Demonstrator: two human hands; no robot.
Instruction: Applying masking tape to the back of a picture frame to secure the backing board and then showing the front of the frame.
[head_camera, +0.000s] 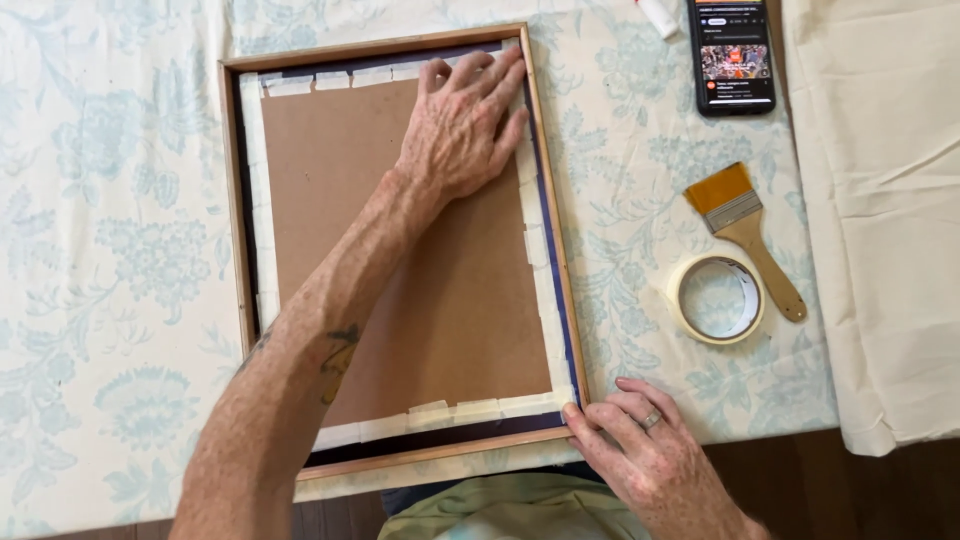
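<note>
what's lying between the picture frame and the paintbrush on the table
In the head view, only bare floral tablecloth separates the wooden frame from the paintbrush. The roll of masking tape sits lower, beside the brush handle.

Phone (733, 55) cut by top edge (white tube (660, 16) too).

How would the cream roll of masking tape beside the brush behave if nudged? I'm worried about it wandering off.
The cream roll of masking tape lies flat on the floral tablecloth, so it would probably slide, not roll. Its hollow centre suggests it is light. Stood on edge, it would likely roll.
</note>
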